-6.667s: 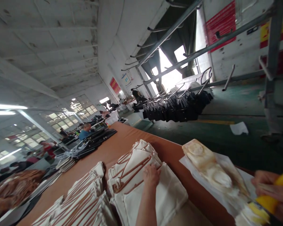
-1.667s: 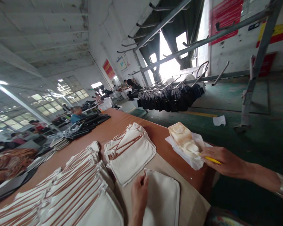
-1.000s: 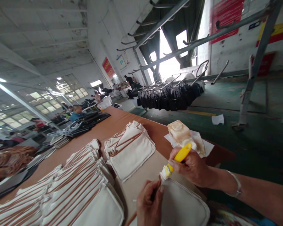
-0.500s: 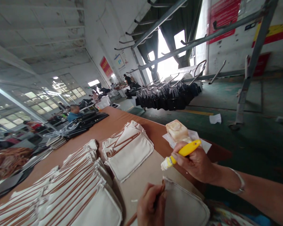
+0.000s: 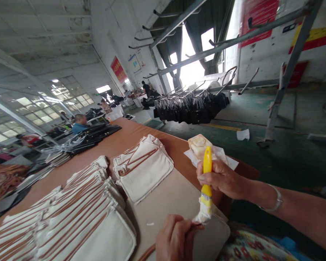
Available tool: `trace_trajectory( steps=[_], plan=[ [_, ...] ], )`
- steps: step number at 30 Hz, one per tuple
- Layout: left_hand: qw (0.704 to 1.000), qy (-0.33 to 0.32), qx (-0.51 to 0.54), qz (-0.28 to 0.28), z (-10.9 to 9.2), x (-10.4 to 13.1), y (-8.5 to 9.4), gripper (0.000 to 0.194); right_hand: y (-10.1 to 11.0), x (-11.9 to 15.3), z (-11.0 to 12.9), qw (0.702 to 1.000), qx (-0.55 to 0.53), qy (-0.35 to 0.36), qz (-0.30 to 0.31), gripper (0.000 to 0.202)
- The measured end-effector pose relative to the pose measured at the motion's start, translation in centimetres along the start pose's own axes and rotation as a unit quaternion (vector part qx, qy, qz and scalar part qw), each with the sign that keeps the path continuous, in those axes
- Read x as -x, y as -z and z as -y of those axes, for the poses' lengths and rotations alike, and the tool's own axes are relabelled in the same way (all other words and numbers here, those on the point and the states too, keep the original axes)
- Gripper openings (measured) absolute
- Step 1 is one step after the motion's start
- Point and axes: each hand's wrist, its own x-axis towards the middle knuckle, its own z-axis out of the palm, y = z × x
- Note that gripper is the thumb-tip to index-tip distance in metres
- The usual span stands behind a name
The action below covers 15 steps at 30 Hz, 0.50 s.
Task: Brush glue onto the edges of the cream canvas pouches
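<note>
My right hand [image 5: 224, 179] is closed round the yellow handle of a brush [image 5: 207, 163], held nearly upright. Its bristles, caked with white paste, meet the top edge of a cream bag piece [image 5: 213, 235]. My left hand [image 5: 174, 235] pinches that edge at a brown trim, its fingers partly hiding the piece. From beneath this hand a brown strap [image 5: 147, 252] runs out to the left. Just beyond my right hand, a paste-crusted, off-white container [image 5: 199, 145] rests on white paper [image 5: 232, 164].
Stacked cream bag pieces with brown straps [image 5: 145, 170] lie ahead on the brown-covered table [image 5: 136, 128]; overlapping rows [image 5: 78, 214] fill the left. Black pieces [image 5: 104, 134] lie farther back. Beyond the table stands a metal rack [image 5: 282, 90] with black bags [image 5: 184, 110] hanging. A person [image 5: 79, 125] sits far left.
The brush has swung from slanted to nearly upright and moved down, so its bristles now touch the bag piece's edge. The view has shifted slightly.
</note>
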Motion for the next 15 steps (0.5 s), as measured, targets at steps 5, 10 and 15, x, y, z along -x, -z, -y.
trace_trajectory(
  steps=[5,10,15],
  plan=[
    [1.0,0.0,-0.005,-0.004,0.2,0.3,-0.3,0.006,-0.4,-0.6,0.0,0.998,0.008,0.012,-0.063,0.027],
    [0.997,0.057,-0.001,0.046,0.5,0.8,-0.2,0.011,-0.9,0.2,-0.8,0.998,-0.041,-0.046,-0.015,0.028],
    [0.958,0.199,-0.13,0.159,1.7,3.2,-1.1,0.024,0.7,1.6,-2.5,0.961,-0.117,-0.105,-0.228,0.025]
  ],
)
